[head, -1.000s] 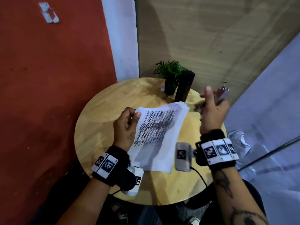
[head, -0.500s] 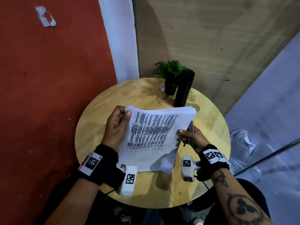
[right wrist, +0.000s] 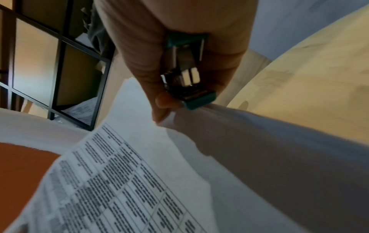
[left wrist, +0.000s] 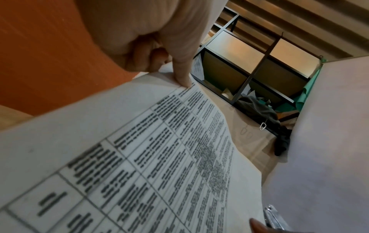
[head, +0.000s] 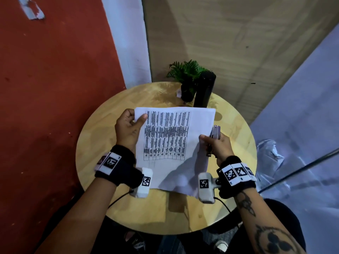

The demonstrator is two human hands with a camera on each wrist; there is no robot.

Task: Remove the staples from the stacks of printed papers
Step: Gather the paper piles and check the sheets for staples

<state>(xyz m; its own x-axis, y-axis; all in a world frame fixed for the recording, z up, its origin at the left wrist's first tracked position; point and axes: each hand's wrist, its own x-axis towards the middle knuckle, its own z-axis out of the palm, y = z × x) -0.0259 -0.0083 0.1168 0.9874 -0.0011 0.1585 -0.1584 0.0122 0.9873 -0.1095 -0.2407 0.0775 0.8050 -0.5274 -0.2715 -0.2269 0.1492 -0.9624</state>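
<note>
A stack of printed papers (head: 174,140) with a table of text is held up over the round wooden table (head: 102,143). My left hand (head: 131,126) pinches its far left corner, thumb on top (left wrist: 182,78). My right hand (head: 213,143) grips a small teal and metal staple tool (head: 215,133) in its curled fingers, and its thumb pinches the stack's right edge (right wrist: 159,110). The tool's metal end (right wrist: 187,75) points along the palm, beside the paper (right wrist: 119,173). No staple is visible in any view.
A small potted plant (head: 185,76) and a tall black cylinder (head: 203,92) stand at the table's far edge, just beyond the paper. A red wall lies to the left, crumpled clear plastic (head: 271,151) to the right. A dark-framed shelf (left wrist: 249,66) shows in the wrist views.
My right hand came down from up at the right, still holding the tool, and took the stack's right edge. The stack has turned square to me.
</note>
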